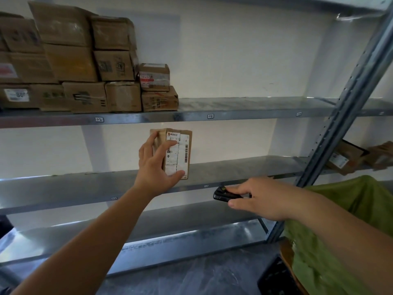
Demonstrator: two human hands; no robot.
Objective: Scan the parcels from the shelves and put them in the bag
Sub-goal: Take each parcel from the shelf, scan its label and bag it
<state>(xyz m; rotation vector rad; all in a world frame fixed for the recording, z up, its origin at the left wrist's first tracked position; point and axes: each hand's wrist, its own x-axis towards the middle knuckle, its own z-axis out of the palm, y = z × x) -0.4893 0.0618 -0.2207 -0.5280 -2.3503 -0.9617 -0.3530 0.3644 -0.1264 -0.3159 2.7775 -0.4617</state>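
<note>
A small brown cardboard parcel (183,149) with a white barcode label stands upright above the middle metal shelf (244,167). My left hand (156,162) grips it, fingers on its left side and face, thumb under its bottom edge. My right hand (257,199) holds a black handheld scanner (221,194) in front of the shelf edge, below and to the right of the parcel, its head towards the left. A green bag (331,248) hangs at the lower right, partly behind my right forearm.
Several stacked cardboard parcels (85,67) fill the left of the upper shelf (244,107). More parcels (348,158) lie on the neighbouring rack behind a slanted steel upright (344,107). A lower shelf (170,237) and grey floor lie below. A dark object (274,277) sits beside the bag.
</note>
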